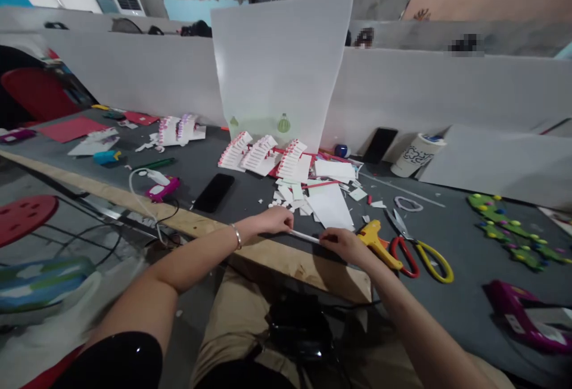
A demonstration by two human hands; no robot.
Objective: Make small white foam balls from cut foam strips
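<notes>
My left hand [273,220] and my right hand [344,243] pinch the two ends of a thin white strip [304,236] just above the table's near edge. Both hands have their fingers closed on it. Behind them lie several white paper offcuts [328,204]. A yellow glue gun [374,239] lies just right of my right hand. Scissors [417,246] with red and yellow handles rest beside it.
A tall white sheet [281,61] leans on the partition, with red-and-white stepped paper models [263,153] before it. A black phone [213,192], a pink glue gun [161,188], another phone [379,145], a cup [415,155] and green foam shapes [513,228] lie around. A red stool [24,216] stands left.
</notes>
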